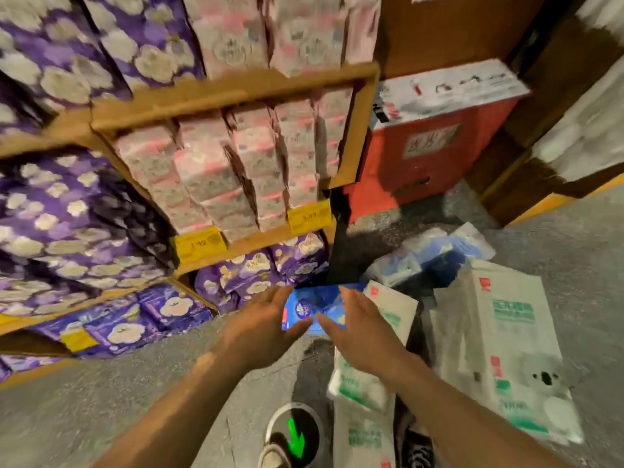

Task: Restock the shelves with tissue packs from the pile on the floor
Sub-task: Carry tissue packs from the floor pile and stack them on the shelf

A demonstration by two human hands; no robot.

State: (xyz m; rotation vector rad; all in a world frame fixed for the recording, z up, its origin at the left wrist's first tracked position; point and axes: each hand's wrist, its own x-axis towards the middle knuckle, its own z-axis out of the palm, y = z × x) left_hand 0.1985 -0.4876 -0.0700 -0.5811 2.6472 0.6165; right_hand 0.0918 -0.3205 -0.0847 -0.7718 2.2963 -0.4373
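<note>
Left hand (266,322) and right hand (358,329) flank blue tissue pack (314,304), fingers spread, unclamped; advise squaring both palms before lifting.

**Bare Arms, Black Sneakers**

Bare from forearm to fingertip, left hand (266,319) and right hand (358,329) alike. Black left shoe (293,421) with white rim, green arrow (295,441) over it. Black right shoe (417,449), white-patterned, blurred.

Something like 5.09 is being shown on the right yellow paper price tag (309,216). The left yellow paper tag (199,244) and the green print on the white plastic tissue packs (499,349) are being left unreadable by blur.
</note>
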